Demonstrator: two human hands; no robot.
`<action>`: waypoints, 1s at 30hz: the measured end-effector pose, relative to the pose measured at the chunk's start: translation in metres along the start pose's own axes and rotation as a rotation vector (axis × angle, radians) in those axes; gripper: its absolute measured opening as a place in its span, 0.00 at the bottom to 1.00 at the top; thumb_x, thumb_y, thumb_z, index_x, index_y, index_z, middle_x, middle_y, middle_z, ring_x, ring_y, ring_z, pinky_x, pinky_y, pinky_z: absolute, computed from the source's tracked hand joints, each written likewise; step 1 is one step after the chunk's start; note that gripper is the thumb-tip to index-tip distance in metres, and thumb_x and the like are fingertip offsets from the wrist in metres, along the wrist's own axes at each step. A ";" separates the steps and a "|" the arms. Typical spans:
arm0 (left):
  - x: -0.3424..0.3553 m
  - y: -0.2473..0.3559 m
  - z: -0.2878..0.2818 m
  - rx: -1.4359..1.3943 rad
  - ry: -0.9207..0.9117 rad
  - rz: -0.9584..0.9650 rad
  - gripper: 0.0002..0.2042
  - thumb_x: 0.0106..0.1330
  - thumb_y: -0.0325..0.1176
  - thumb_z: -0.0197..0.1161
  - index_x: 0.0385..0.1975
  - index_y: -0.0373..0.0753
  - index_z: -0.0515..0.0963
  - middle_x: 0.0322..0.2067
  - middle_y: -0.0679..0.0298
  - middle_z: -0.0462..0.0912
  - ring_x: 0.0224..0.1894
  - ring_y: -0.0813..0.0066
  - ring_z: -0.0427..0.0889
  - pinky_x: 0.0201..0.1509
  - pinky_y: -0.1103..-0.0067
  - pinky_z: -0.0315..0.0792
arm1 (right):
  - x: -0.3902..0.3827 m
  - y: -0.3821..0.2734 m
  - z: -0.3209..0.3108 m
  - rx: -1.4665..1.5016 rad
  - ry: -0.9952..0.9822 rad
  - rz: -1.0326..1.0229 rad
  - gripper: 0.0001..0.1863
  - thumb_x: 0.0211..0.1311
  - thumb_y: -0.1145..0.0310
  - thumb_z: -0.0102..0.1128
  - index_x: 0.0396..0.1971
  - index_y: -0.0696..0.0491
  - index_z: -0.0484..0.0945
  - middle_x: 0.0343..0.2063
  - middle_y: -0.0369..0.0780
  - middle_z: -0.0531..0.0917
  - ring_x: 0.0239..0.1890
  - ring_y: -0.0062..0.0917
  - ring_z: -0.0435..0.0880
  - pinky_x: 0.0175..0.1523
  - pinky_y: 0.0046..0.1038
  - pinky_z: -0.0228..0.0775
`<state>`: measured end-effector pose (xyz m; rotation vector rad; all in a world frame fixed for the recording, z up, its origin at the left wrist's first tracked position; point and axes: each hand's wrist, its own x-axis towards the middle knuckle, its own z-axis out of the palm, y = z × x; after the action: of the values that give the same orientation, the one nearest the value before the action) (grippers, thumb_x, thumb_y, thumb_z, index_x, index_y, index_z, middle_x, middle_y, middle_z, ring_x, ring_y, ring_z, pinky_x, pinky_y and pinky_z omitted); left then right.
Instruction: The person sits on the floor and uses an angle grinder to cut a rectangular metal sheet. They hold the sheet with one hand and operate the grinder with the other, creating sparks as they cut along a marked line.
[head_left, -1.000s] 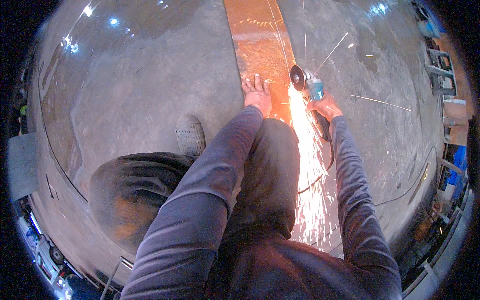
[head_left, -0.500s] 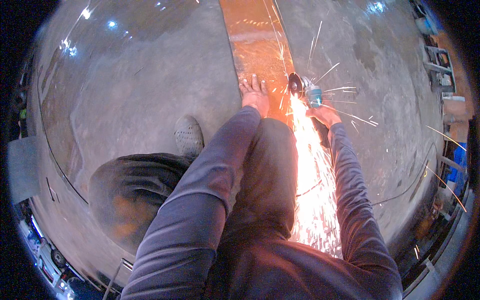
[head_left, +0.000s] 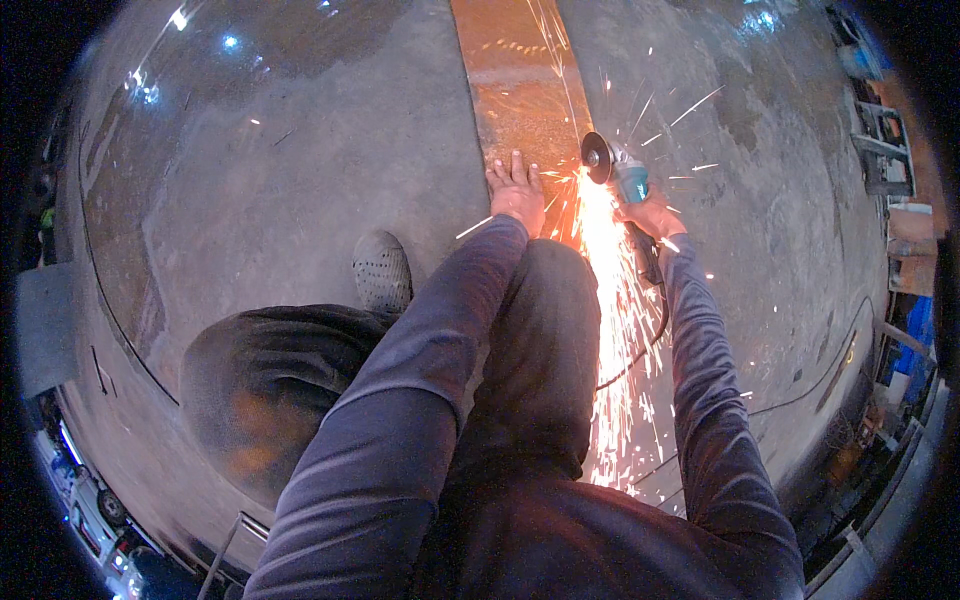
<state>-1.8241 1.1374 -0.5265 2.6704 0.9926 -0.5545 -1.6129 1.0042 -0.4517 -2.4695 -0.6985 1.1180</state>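
Right hand [head_left: 652,213] has a closed grip around the body of a blue-green grinder [head_left: 618,172], its disc at the right edge of the long rusty metal strip [head_left: 520,80] lying on the concrete floor [head_left: 300,150]. Left hand [head_left: 518,190] lies flat, fingers spread, pressing on the strip just left of the disc. Sparks [head_left: 610,330] stream back toward the person past the right knee; a grey perforated shoe [head_left: 382,270] is planted on the floor to the left.
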 end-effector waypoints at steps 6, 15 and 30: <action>0.000 0.002 -0.001 0.002 0.000 0.007 0.48 0.56 0.46 0.68 0.74 0.36 0.49 0.74 0.37 0.39 0.72 0.26 0.48 0.73 0.43 0.45 | 0.020 -0.002 -0.001 0.070 -0.039 0.052 0.33 0.35 0.66 0.73 0.48 0.58 0.77 0.39 0.44 0.84 0.40 0.33 0.83 0.48 0.34 0.73; 0.002 0.002 0.001 -0.006 0.028 0.010 0.48 0.56 0.44 0.68 0.74 0.35 0.49 0.74 0.37 0.40 0.72 0.26 0.48 0.72 0.43 0.45 | 0.046 -0.001 -0.001 0.002 0.038 0.004 0.29 0.35 0.66 0.73 0.44 0.58 0.79 0.39 0.44 0.84 0.37 0.34 0.83 0.43 0.35 0.74; 0.000 -0.001 0.001 0.000 -0.016 0.014 0.46 0.59 0.47 0.66 0.74 0.34 0.50 0.74 0.36 0.39 0.71 0.23 0.48 0.72 0.42 0.45 | 0.013 0.002 0.001 -0.102 0.034 0.046 0.26 0.34 0.58 0.74 0.38 0.54 0.85 0.40 0.45 0.86 0.44 0.36 0.86 0.48 0.35 0.75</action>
<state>-1.8248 1.1377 -0.5281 2.6664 0.9693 -0.5717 -1.6059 1.0101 -0.4611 -2.5958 -0.7086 1.0786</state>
